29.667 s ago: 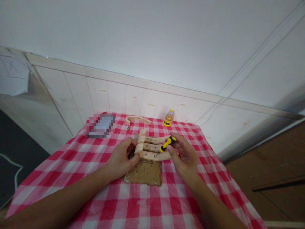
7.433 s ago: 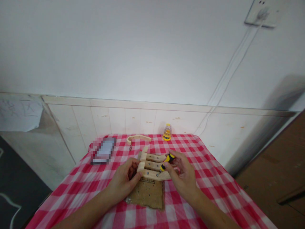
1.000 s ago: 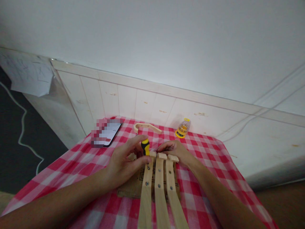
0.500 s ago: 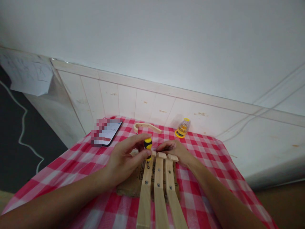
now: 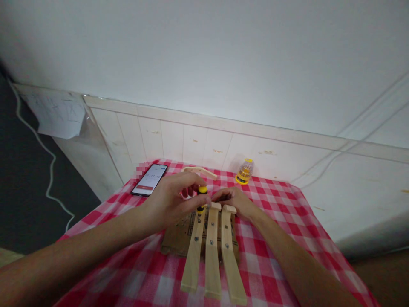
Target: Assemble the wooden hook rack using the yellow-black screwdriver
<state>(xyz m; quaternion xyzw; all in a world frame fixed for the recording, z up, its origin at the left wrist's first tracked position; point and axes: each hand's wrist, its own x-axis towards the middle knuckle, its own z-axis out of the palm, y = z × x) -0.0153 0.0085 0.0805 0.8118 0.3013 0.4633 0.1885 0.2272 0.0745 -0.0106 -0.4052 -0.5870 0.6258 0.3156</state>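
Observation:
My left hand pinches a small yellow-and-black screwdriver, which stands upright with its lower end at the upper screw of the left wooden hook. Beside this piece lie a middle wooden hook and a right wooden hook, each showing two screws. All three rest across a worn brown board with dark printed lines. My right hand is curled at the hooks' far, bent ends; its fingertips are partly hidden, and what they grip cannot be made out.
Another curved wooden piece lies behind my left hand. A yellow-based clear bit case stands near the panelled wall. At left lies a phone. A red-and-white checked cloth covers the table.
The view has shifted slightly. My left hand's fingers have moved on the screwdriver handle, which stays at the left hook. My right hand keeps its place by the hooks' far ends.

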